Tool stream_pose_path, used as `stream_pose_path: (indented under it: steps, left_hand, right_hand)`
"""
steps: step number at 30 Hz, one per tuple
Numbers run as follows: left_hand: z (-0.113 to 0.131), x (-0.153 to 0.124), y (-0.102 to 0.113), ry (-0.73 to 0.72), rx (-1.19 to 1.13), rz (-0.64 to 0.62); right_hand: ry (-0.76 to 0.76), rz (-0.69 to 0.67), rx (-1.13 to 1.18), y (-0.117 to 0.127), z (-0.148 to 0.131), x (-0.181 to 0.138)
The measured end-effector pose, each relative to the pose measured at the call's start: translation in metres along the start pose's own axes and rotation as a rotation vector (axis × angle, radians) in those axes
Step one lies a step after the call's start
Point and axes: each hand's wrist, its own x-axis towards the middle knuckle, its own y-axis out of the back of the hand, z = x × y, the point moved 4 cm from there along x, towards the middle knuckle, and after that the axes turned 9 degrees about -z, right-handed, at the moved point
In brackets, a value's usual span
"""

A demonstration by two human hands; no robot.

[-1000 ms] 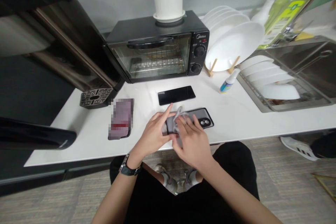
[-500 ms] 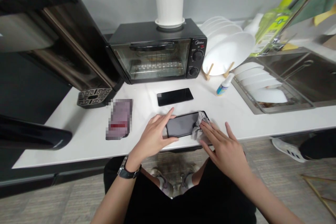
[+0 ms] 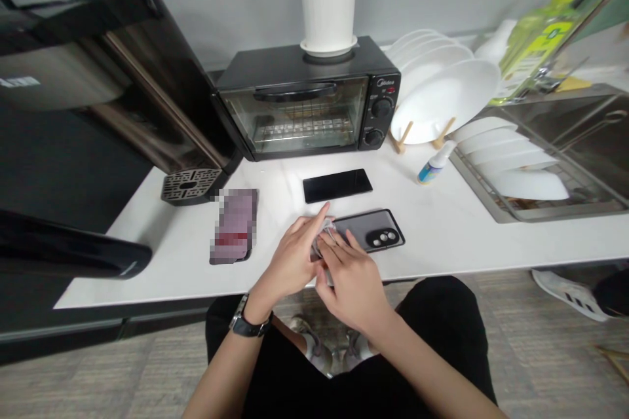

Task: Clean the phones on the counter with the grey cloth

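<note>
A phone case (image 3: 361,228) with a greyish panel, black rim and camera cutouts lies flat near the counter's front edge. My left hand (image 3: 293,256) grips its left end, though the contact is partly hidden behind my right hand and the cloth. My right hand (image 3: 351,278) presses a crumpled grey cloth (image 3: 324,230) onto that same left end, its fingers close together and beside my left hand. Just beyond the case lies a black phone (image 3: 338,185), screen up. To the left is a purple, blurred-out flat item (image 3: 234,226).
A toaster oven (image 3: 309,111) stands at the back, a white pot (image 3: 328,3) on top. Right of it are racked plates (image 3: 445,101), a small spray bottle (image 3: 435,163) and a sink (image 3: 584,144) with dishes. A tall black machine (image 3: 162,91) occupies the left. A person's shoe (image 3: 570,294) shows at right.
My right hand has slid the cloth leftward along the case, from its right end to its left end, uncovering the camera cutouts. The whole view has shifted slightly.
</note>
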Motion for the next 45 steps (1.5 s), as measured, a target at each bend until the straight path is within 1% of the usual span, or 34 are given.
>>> stream_pose_path:
  steps: [3,5,8,10,12,15,18,22,25,27,30,33,36,38,40,42,44,45]
  left_hand:
    - [0.001,-0.002,-0.001,0.007,0.02,0.004]
    - [0.002,-0.003,-0.002,-0.003,0.037,0.015]
    - [0.003,-0.004,-0.003,-0.009,0.045,0.033]
    - [0.005,-0.004,-0.003,-0.008,0.041,0.027]
    - [0.006,-0.003,-0.003,-0.009,0.036,0.015]
    - [0.006,-0.002,-0.002,-0.012,0.025,0.003]
    - [0.004,0.0,-0.002,-0.009,0.013,-0.004]
    - [0.0,0.002,-0.001,0.014,0.023,-0.009]
    - [-0.001,0.001,0.0,0.011,0.02,-0.008]
    - [0.0,0.0,-0.001,-0.002,0.021,-0.005]
    - [0.002,-0.002,-0.001,-0.004,0.023,0.006]
    - [0.002,-0.003,-0.002,0.01,0.024,0.021]
    - [0.004,-0.002,-0.002,0.013,0.018,0.011]
    - [0.005,-0.001,-0.002,0.016,0.019,0.0]
    - [0.006,0.0,-0.002,0.023,0.02,-0.004]
    - [0.005,0.001,-0.001,0.03,0.013,0.0]
    - [0.003,0.002,0.0,0.035,0.007,0.002]
    - [0.001,0.002,0.001,0.038,0.006,0.003]
  right_hand:
    - [0.04,-0.042,-0.027,0.014,0.011,-0.022]
    - [0.034,-0.05,-0.102,0.028,0.028,-0.041]
    - [-0.026,-0.017,-0.263,0.047,0.059,-0.063]
    - [-0.053,0.0,-0.347,0.054,0.074,-0.07]
    - [-0.064,0.001,-0.384,0.054,0.079,-0.068]
    - [-0.102,0.04,-0.372,0.043,0.074,-0.053]
    - [-0.134,0.096,-0.3,0.024,0.055,-0.03]
    - [-0.027,0.032,-0.117,-0.001,0.019,-0.006]
    - [0.017,-0.023,-0.036,-0.002,0.005,-0.005]
    - [0.035,-0.061,-0.027,0.005,0.006,-0.014]
    - [0.041,-0.092,-0.082,0.024,0.022,-0.035]
    - [-0.014,-0.05,-0.21,0.044,0.048,-0.057]
    - [-0.07,0.002,-0.335,0.055,0.072,-0.069]
    - [-0.085,0.012,-0.373,0.054,0.081,-0.066]
    - [-0.101,0.021,-0.371,0.047,0.082,-0.056]
    - [-0.129,0.05,-0.345,0.037,0.076,-0.04]
    - [-0.139,0.077,-0.301,0.024,0.061,-0.023]
    - [-0.118,0.076,-0.266,0.017,0.051,-0.015]
